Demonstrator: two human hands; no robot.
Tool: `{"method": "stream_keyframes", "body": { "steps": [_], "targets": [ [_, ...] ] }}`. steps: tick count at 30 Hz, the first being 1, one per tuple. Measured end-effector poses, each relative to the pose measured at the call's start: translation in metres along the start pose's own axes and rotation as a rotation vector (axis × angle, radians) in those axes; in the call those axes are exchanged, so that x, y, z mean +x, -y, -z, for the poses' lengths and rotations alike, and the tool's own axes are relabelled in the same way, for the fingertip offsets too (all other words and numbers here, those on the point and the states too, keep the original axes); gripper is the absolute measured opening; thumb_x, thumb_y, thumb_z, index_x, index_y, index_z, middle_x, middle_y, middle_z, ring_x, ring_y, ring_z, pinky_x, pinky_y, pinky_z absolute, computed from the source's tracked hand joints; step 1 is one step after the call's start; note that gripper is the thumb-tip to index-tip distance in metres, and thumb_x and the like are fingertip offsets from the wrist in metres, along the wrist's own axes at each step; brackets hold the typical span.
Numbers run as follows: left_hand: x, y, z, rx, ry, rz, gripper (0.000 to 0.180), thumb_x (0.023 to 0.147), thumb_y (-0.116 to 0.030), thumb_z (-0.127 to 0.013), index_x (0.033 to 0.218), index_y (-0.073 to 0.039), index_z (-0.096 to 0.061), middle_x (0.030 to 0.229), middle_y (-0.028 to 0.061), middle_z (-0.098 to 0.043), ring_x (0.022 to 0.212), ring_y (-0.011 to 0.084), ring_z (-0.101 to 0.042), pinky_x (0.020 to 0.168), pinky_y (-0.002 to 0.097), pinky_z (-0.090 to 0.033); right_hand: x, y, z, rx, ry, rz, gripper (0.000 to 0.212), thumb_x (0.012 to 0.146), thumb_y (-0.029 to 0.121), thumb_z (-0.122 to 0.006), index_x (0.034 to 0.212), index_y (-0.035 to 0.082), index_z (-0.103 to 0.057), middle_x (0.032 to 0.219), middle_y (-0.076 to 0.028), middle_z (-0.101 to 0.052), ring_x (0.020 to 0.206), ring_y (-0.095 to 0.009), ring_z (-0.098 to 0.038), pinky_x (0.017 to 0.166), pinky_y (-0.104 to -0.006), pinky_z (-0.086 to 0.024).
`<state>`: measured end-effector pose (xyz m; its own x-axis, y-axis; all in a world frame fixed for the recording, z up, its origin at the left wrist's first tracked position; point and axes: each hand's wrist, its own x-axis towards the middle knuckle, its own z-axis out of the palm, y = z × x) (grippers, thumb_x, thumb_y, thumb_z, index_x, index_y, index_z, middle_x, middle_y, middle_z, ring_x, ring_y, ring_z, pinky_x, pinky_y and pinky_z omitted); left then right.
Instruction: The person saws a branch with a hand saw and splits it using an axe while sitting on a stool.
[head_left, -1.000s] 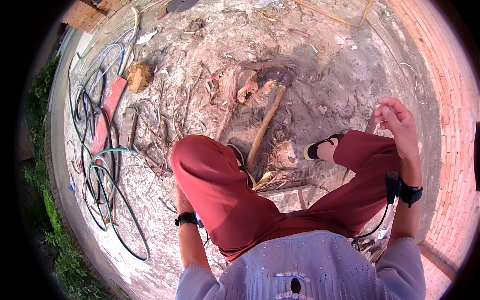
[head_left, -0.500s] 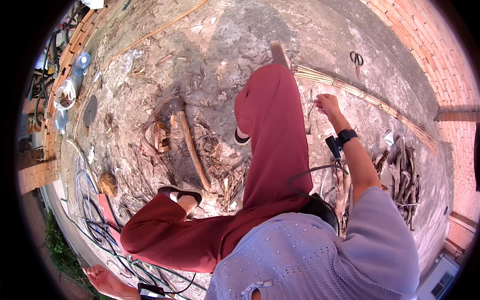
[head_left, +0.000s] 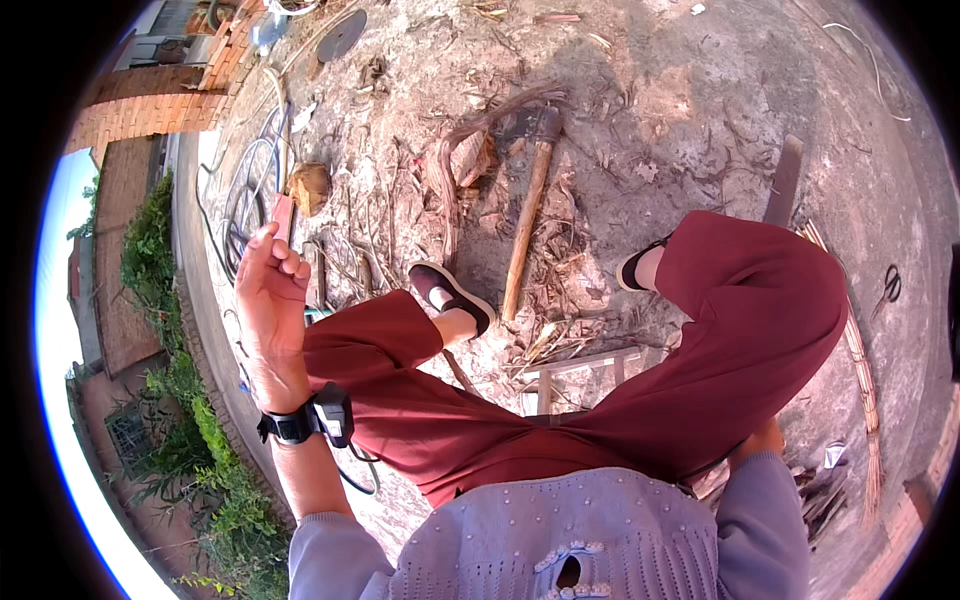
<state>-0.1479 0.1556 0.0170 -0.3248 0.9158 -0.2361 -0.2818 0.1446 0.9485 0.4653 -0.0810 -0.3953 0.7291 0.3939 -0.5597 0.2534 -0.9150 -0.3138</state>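
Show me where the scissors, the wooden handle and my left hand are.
Scissors (head_left: 886, 297): head view, near the pivot.
Wooden handle (head_left: 528, 230): head view, midway along its length.
Left hand (head_left: 272, 312): head view, middle of the hand.

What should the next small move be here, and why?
Probably bring the left hand inward toward the wooden handle: the hand looks empty and is raised off to the left, while the handle lies unheld on the ground in front, its near end seemingly within reach.
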Motion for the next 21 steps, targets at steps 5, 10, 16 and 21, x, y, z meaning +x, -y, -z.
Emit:
{"method": "stream_keyframes", "body": {
  "steps": [5, 10, 16, 21],
  "targets": [
    [0.001, -0.008, 0.059, 0.024, -0.164, -0.001, 0.016, 0.086, -0.01, -0.05, 0.099, -0.001, -0.053, 0.069, 0.0002, -0.051, 0.06, 0.0093, -0.046, 0.055, 0.0231, -0.039, -0.013, 0.011, 0.012, 0.073, -0.076, 0.028, 0.03, 0.078, 0.024, -0.061, 0.094, 0.0, -0.055, 0.079, -0.011, -0.062, 0.07, -0.02, -0.06, 0.063, -0.0273, -0.048],
    [0.02, 0.0, 0.097, -0.056, -0.063, -0.02, 0.018, 0.086, -0.009, -0.049, 0.099, 0.002, -0.054, 0.071, 0.0022, -0.053, 0.062, 0.0104, -0.05, 0.058, 0.0238, -0.045, -0.034, 0.031, 0.053, 0.225, -0.194, 0.136, 0.027, 0.078, 0.023, -0.06, 0.092, 0.0, -0.055, 0.076, -0.01, -0.061, 0.067, -0.019, -0.059, 0.061, -0.0267, -0.047],
    [0.04, 0.016, 0.153, -0.002, 0.034, -0.044, 0.018, 0.086, -0.01, -0.048, 0.098, 0.0, -0.056, 0.074, 0.001, -0.055, 0.064, 0.0085, -0.052, 0.059, 0.0205, -0.046, -0.069, 0.186, 0.096, 0.952, 0.226, 0.592, 0.023, 0.079, 0.021, -0.059, 0.088, 0.0, -0.055, 0.072, -0.009, -0.061, 0.062, -0.017, -0.058, 0.059, -0.026, -0.047],
    [0.043, 0.004, 0.2, -0.254, 0.003, -0.022, 0.018, 0.086, -0.01, -0.048, 0.098, 0.001, -0.056, 0.074, 0.0018, -0.056, 0.062, 0.0094, -0.054, 0.059, 0.0229, -0.049, -0.269, 0.368, 0.133, 0.232, -0.01, 1.028, 0.028, 0.085, 0.027, -0.054, 0.077, 0.0, -0.057, 0.061, -0.002, -0.053, 0.053, -0.008, -0.046, 0.051, -0.0214, -0.037]
  ]
}}
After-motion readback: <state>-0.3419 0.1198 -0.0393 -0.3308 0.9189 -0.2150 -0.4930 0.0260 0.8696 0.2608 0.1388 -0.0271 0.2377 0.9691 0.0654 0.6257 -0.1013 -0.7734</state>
